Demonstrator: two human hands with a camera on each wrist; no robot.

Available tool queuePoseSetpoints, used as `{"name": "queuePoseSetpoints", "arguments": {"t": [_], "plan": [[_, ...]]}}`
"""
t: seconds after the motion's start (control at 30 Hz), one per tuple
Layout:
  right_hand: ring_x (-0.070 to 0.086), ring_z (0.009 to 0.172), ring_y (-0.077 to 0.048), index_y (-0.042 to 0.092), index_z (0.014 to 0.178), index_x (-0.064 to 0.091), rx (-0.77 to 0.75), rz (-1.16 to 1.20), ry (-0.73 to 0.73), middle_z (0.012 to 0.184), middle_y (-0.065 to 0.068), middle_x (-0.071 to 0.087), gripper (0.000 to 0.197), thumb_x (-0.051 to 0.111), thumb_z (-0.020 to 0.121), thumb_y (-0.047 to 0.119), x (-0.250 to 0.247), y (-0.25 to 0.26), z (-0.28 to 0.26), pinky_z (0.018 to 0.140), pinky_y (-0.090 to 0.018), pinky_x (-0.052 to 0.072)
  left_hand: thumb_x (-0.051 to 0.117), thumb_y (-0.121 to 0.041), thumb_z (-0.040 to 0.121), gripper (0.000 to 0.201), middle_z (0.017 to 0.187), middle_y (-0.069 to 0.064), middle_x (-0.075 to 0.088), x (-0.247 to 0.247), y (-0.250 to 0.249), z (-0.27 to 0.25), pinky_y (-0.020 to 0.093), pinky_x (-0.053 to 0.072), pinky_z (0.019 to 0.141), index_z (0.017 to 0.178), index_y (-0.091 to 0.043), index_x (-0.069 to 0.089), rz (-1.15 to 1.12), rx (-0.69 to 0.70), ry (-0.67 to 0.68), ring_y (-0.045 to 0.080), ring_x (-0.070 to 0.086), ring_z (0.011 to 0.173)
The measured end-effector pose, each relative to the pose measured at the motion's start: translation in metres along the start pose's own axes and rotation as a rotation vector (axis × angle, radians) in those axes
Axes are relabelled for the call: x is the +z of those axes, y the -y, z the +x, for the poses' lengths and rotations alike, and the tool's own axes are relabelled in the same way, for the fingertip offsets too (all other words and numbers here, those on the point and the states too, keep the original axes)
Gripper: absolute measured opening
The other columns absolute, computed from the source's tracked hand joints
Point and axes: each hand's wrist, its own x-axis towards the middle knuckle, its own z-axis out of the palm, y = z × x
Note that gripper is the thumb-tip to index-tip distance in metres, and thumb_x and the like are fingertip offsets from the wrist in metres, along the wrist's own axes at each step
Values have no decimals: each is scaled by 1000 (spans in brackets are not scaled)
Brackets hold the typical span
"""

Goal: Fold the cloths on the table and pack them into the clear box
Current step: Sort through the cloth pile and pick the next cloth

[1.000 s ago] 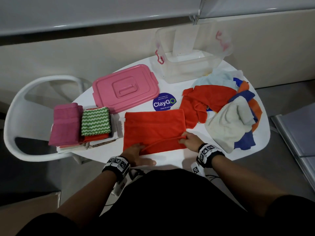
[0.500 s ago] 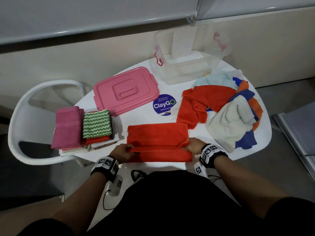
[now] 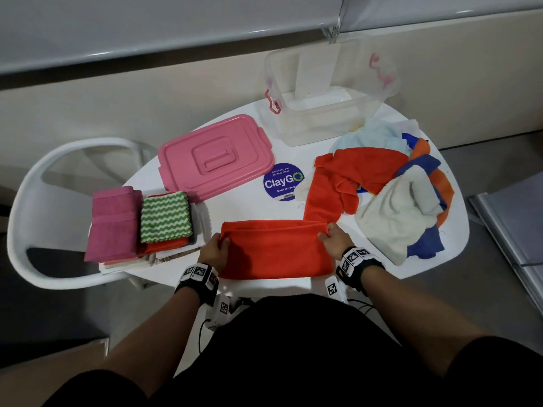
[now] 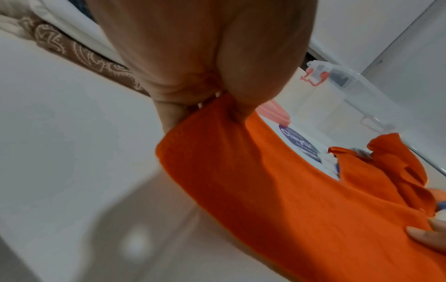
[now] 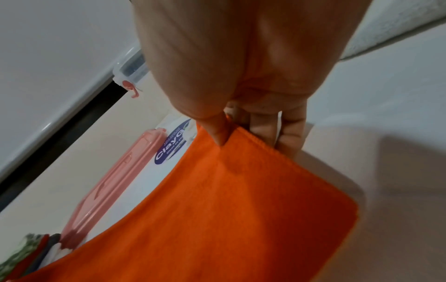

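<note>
An orange cloth [image 3: 273, 249] lies folded in half on the white table [image 3: 241, 207] near its front edge. My left hand [image 3: 219, 245] pinches its far left corner [image 4: 217, 114], thumb on top. My right hand [image 3: 330, 233] pinches the far right corner [image 5: 224, 137] the same way. The clear box [image 3: 326, 113] stands at the back of the table, with only a white sheet visible in it. A heap of unfolded cloths [image 3: 390, 201], orange, cream, blue and pale blue, lies at the right.
The pink lid [image 3: 214, 157] lies left of the box. A stack of folded cloths [image 3: 138, 224], pink and green zigzag on top, sits at the table's left edge. A white chair [image 3: 44, 177] stands beyond it. A purple ClayGo sticker [image 3: 283, 182] marks the table's middle.
Both hands lifted the near edge of the orange cloth and carried it away from me onto the far edge, so the cloth now lies folded in half.
</note>
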Motion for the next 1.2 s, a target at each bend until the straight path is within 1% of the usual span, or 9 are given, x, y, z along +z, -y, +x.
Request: {"name": "queuePoseSetpoints", "arguments": {"t": [0.2, 0.4, 0.63, 0.73, 0.83, 0.97, 1.03, 1.1, 1.2], "plan": [[55, 118, -40, 8, 137, 41, 59, -23, -58, 129, -22, 58, 41, 43, 103, 31, 4, 6, 2, 99, -40, 42, 43, -31, 102, 23, 81, 13, 61, -7, -11, 7, 34, 37, 70, 94, -11, 52, -17, 93, -98, 39, 61, 87], [55, 118, -42, 7, 141, 38, 108, -36, -99, 128, -25, 58, 44, 43, 102, 27, 6, 12, 3, 97, -39, 42, 46, -35, 101, 34, 104, 24, 66, -2, -22, 22, 40, 45, 82, 108, -4, 58, 10, -38, -124, 42, 60, 101], [61, 104, -43, 3, 131, 34, 154, -122, -214, 113, -23, 63, 42, 47, 95, 21, 8, 21, -1, 83, -41, 47, 47, -30, 99, 37, 109, 26, 64, 2, -32, 30, 42, 45, 83, 117, 1, 54, 68, -97, -129, 43, 60, 103], [63, 84, -37, 12, 115, 42, -46, -235, -312, 89, -14, 66, 29, 51, 90, 22, 1, 26, -6, 76, -38, 45, 50, -35, 97, 41, 114, 23, 63, 2, -35, 28, 43, 47, 84, 122, -3, 50, 102, -132, -116, 42, 60, 105], [59, 77, -29, 22, 90, 51, -305, -240, -170, 79, 3, 57, 13, 58, 81, 17, 2, 35, -12, 68, -30, 40, 59, -40, 89, 52, 125, 17, 55, 1, -39, 19, 48, 48, 86, 129, -10, 43, 171, -102, -138, 41, 57, 111], [54, 105, -20, 33, 127, 59, -416, -411, 131, 115, 3, 46, 56, 69, 75, 16, 20, 30, -11, 89, -27, 45, 66, -26, 80, 63, 130, 18, 48, 5, -36, 9, 53, 39, 100, 137, -12, 43, 389, 252, -272, 41, 46, 119], [48, 114, -22, 34, 140, 49, -409, -465, 130, 125, -2, 41, 72, 73, 73, 20, 27, 26, -13, 99, -31, 44, 55, -29, 81, 49, 121, 15, 55, 10, -37, 5, 50, 42, 92, 127, -12, 55, 427, 462, -262, 39, 52, 108], [47, 117, -27, 34, 147, 38, -396, -512, 103, 128, -4, 38, 86, 74, 70, 25, 29, 23, -15, 101, -34, 43, 45, -39, 85, 47, 119, 11, 56, 17, -38, -2, 44, 46, 86, 125, -16, 58, 426, 581, -84, 36, 57, 103], [41, 125, -31, 33, 155, 9, -273, -587, 104, 135, -7, 30, 110, 76, 68, 33, 26, 22, -16, 104, -40, 42, 56, -47, 91, 61, 149, 4, 35, 25, -26, -5, 39, 47, 98, 147, -34, 36, 445, 464, 236, 28, 50, 124]]}}
